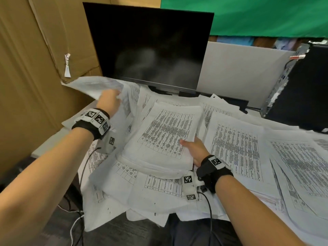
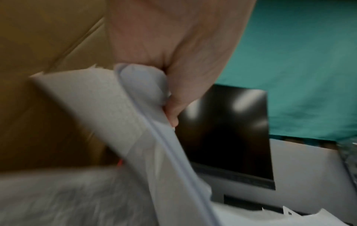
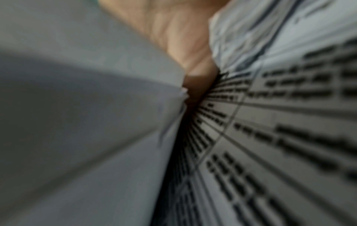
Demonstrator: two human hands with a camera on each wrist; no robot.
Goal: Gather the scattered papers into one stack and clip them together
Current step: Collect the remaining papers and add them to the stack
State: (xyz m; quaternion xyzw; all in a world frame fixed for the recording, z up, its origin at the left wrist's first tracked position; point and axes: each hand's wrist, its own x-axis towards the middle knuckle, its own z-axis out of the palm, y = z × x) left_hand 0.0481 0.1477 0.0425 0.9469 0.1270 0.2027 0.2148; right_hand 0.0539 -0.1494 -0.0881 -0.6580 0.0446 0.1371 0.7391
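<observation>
Upper left of the head view: left hand (image 1: 109, 101) raised, fingers and thumb pinching a bent bundle of sheets (image 1: 99, 86) lifted off the desk, before the dark monitor (image 1: 150, 47). Centre: thick stack of printed papers (image 1: 165, 137) tilted up, gripped at its near right edge by the right hand (image 1: 192, 148), thumb on top. Right: more loose printed sheets (image 1: 237, 146) spread flat, overlapping.

Hands (image 1: 192, 150) on paper stack (image 1: 165, 139)
</observation>
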